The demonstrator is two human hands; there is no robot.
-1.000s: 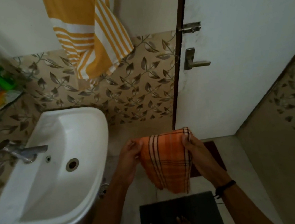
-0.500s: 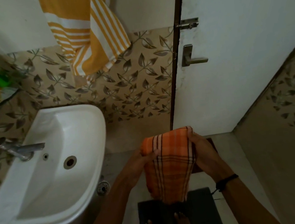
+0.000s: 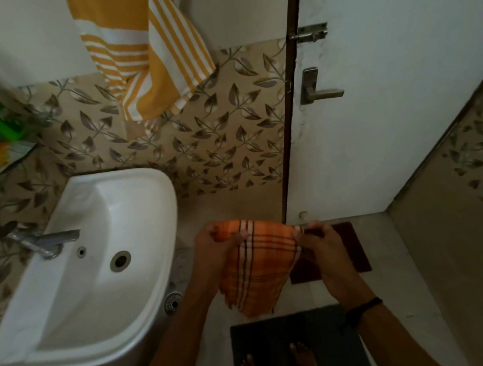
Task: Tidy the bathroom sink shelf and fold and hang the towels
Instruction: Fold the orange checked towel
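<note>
While the left hand (image 3: 212, 248) and right hand (image 3: 326, 250) each pinch a top corner in curled fingers (image 3: 316, 230), the orange checked towel (image 3: 257, 269) hangs part-folded, near, just right of the sink (image 3: 129, 174), likely so edges align.

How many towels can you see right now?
2. The orange checked towel is gripped by the left hand and the right hand, right of the sink. The yellow striped towel hangs on the wall above. Others may lie outside the frame.
</note>
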